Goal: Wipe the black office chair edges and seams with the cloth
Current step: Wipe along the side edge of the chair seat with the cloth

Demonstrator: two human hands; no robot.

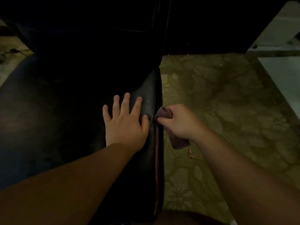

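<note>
**Cloth pressed to the chair seat's right edge**

Two bare forearms reach in from the near edge. The left hand [125, 122] lies flat on the black office chair [65, 111] seat, fingers straight and spread, thumb by the right seam; its grip holds nothing. Just right of it, the right hand [178, 122] has its grip curled tight around a bunched dark reddish cloth [164, 113], pressing it against the seat's right edge, with a tail hanging below the fist. A patterned greenish rug [227, 111] lies to the right. Farther off, the chair back is lost in shadow. No readable writing shows.
</note>
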